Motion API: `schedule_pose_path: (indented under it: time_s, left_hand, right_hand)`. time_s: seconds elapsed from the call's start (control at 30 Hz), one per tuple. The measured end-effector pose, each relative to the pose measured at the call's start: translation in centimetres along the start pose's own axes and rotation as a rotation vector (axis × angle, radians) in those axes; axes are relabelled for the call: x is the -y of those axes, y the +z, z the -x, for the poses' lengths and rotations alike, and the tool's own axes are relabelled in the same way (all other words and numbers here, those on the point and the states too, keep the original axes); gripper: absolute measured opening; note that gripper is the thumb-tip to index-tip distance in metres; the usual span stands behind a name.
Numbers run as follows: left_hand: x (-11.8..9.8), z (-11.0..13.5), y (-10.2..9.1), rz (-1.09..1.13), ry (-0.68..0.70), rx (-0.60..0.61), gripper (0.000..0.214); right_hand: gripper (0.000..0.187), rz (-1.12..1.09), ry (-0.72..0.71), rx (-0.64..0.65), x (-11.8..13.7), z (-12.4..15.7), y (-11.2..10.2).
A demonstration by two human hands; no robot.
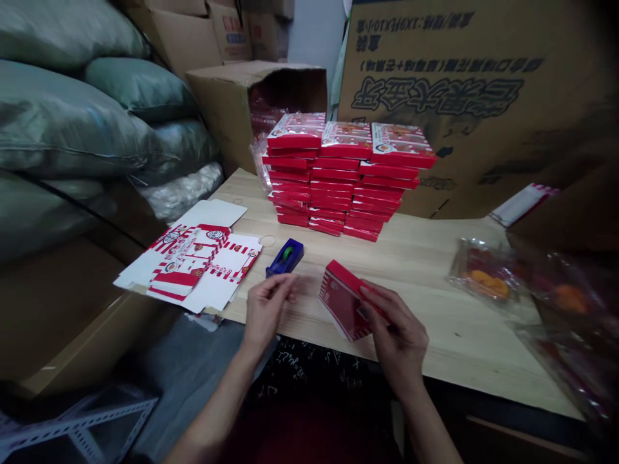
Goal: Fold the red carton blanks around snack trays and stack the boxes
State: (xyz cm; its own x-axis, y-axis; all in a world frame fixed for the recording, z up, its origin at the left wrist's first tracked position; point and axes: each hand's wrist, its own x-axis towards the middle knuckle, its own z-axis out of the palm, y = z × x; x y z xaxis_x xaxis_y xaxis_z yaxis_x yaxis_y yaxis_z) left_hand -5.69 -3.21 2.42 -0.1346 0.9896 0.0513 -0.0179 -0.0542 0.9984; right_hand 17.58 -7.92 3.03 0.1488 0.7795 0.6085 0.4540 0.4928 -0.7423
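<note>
My right hand (399, 332) grips a small red and white cardboard box (341, 299), tilted above the front of the table. Thumb and fingers close around the box's right end. My left hand (268, 306) is to the left of the box and apart from it, its thumb and fingertips pinched together. Whatever those fingertips may hold is too small to make out. Just beyond them stands a blue tape dispenser (286, 259) with a green-cored roll. Flat printed box blanks (193, 258) lie in an overlapping pile at the table's left end.
Stacked red boxes (333, 180) form several columns at the back of the wooden table (435, 258). Clear bags with orange contents (486, 283) lie at the right. Large cartons (459, 116) rise behind, and bulging sacks (72, 122) are piled at the left.
</note>
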Motion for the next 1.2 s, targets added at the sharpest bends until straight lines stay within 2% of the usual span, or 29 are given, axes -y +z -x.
schedule_pose_path:
  time_s: [0.07,0.17,0.27,0.37,0.47,0.53,0.6,0.7,0.8,0.87,1.0,1.07,1.13,1.2]
  left_hand:
    - [-3.3,1.9,2.7,0.123,-0.016,0.112,0.029]
    - [-5.5,3.4,5.6,0.314,-0.082,0.228,0.071]
    - [-4.9,3.4,6.7,0.399,-0.146,0.24,0.098]
    - [-3.4,3.1,6.7,0.38,-0.254,0.237,0.106]
    - [-2.1,2.9,6.6,0.316,-0.338,0.284,0.104]
    - [-1.3,2.7,6.5,0.235,-0.296,0.301,0.098]
    - [-0.7,2.3,6.3,0.098,-0.148,0.263,0.082]
    - [-0.4,1.4,5.8,-0.169,0.158,0.146,0.051]
    - [-0.9,0.3,5.0,-0.289,0.291,0.137,0.032]
    - [-1.1,-0.3,4.6,-0.241,0.248,0.229,0.027]
    - [-0.4,-1.1,4.6,0.001,-0.07,0.519,0.037]
    - [0.9,-1.4,4.8,0.053,-0.166,0.581,0.043]
    - [2.6,-2.0,5.0,0.007,-0.161,0.599,0.044]
    - [4.5,-3.1,5.1,-0.138,-0.095,0.617,0.043]
  right_hand:
    - [0.039,0.016,-0.049,0.03,0.5,0.1,0.2]
    - [0.042,0.021,-0.114,0.061,1.2,0.3,0.4]
    - [0.047,0.022,-0.152,0.082,1.3,0.8,0.6]
    - [0.052,0.033,-0.199,0.084,0.9,1.3,0.7]
    - [0.055,0.034,-0.218,0.062,0.9,1.4,0.7]
    - [0.054,0.012,-0.177,0.058,1.3,1.2,0.5]
    - [0.05,-0.043,-0.1,0.07,1.9,0.7,0.1]
    - [0.043,-0.124,0.065,0.059,2.5,-0.2,-0.8]
    - [0.04,-0.176,0.217,0.074,2.0,-1.3,-1.8]
    - [0.034,-0.235,0.296,0.107,1.0,-1.7,-2.3]
    - [0.025,-0.366,0.516,0.058,-2.1,-1.4,-2.3]
    - [0.028,-0.404,0.632,0.023,-4.0,-0.5,-1.6]
    - [0.034,-0.385,0.685,-0.01,-5.9,0.8,-0.7]
    - [0.04,-0.312,0.661,-0.031,-7.7,2.0,0.3]
